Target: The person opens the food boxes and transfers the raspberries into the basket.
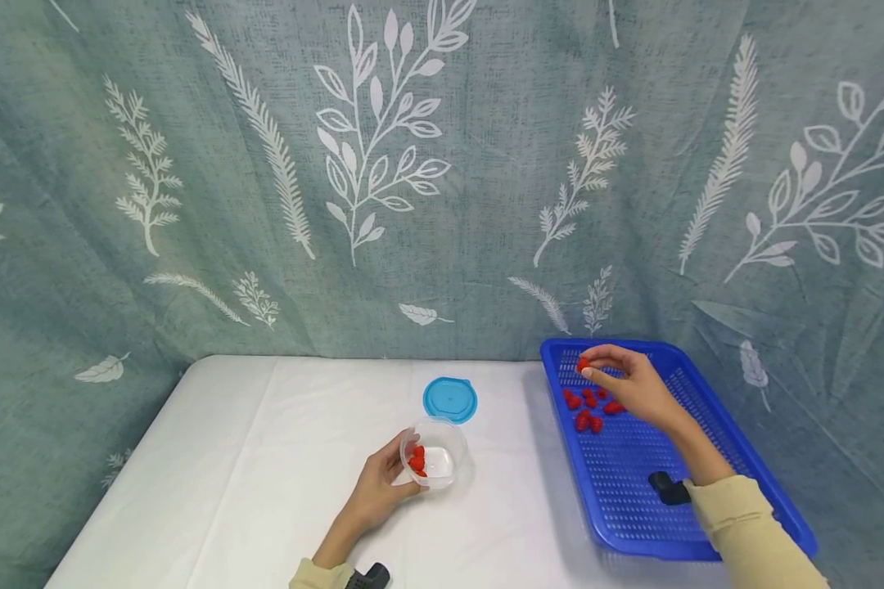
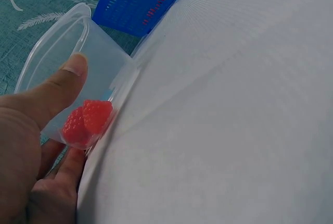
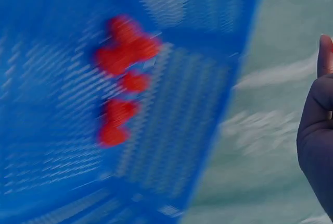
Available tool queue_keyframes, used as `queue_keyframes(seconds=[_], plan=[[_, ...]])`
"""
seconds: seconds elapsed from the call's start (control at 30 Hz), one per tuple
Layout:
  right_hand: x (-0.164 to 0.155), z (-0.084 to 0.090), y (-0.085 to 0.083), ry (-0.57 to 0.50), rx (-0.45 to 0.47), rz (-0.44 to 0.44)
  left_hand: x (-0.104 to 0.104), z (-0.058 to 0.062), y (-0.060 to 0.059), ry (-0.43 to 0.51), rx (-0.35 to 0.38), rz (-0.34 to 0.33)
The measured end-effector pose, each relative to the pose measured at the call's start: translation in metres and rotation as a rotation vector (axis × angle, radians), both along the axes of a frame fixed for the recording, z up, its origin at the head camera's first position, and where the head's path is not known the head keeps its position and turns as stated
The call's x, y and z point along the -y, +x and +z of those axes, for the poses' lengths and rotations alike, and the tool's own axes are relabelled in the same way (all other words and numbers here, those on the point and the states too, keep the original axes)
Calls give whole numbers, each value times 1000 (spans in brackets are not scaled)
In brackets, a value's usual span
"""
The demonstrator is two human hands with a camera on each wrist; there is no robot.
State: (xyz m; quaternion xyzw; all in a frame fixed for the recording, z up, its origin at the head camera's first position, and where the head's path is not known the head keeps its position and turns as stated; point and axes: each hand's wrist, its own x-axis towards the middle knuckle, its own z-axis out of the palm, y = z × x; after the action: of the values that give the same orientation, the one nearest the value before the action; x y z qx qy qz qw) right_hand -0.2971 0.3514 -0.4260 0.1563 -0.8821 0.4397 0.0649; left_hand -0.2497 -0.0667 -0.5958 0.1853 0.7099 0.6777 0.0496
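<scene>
My left hand (image 1: 379,485) holds a clear plastic tub (image 1: 453,446) on the white cloth, its thumb (image 2: 62,86) along the outside. Inside the tub lie a few red raspberries (image 2: 96,120), gathered at the side by that hand. Over the far part of a blue plastic basket (image 1: 637,536), my right hand (image 1: 633,384) pinches one raspberry (image 1: 583,364) between thumb and fingertips. Several more raspberries (image 1: 584,421) lie in the basket below it. In the right wrist view the basket is blurred and only part of the hand (image 3: 320,120) shows at the edge.
A round blue lid (image 1: 450,399) lies flat on the white-covered table (image 1: 265,474) just behind the tub. The basket's raised rim stands along the table's right side. A green leaf-patterned curtain (image 1: 479,204) hangs behind and around the table.
</scene>
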Motion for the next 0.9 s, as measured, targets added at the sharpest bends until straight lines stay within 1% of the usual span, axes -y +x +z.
queue_keyframes(seconds=[0.1, 0.17, 0.3, 0.43, 0.57, 0.67, 0.73, 0.9], plan=[[-22, -20, -10, 33, 20, -54, 0, -2, 0, 3, 2, -2], [-36, -32, -15, 49, 34, -69, 0, -2, 1, 3, 1, -5], [-62, -55, -24, 50, 68, -44, 1, -3, -1, 3, -3, -7], [-83, -74, -29, 31, 147, -4, 1, -1, -3, 7, -13, -12], [-94, -88, -29, 53, 236, 42, 0, 0, -4, 19, -14, -17], [-98, -96, -29, 92, 268, 72, 0, -1, -3, 19, -7, -13], [-100, -101, -29, 123, 261, 71, 1, -1, -3, 10, -4, -9], [-101, -107, -29, 174, 214, 26, 1, -2, -1, 1, 4, -9]])
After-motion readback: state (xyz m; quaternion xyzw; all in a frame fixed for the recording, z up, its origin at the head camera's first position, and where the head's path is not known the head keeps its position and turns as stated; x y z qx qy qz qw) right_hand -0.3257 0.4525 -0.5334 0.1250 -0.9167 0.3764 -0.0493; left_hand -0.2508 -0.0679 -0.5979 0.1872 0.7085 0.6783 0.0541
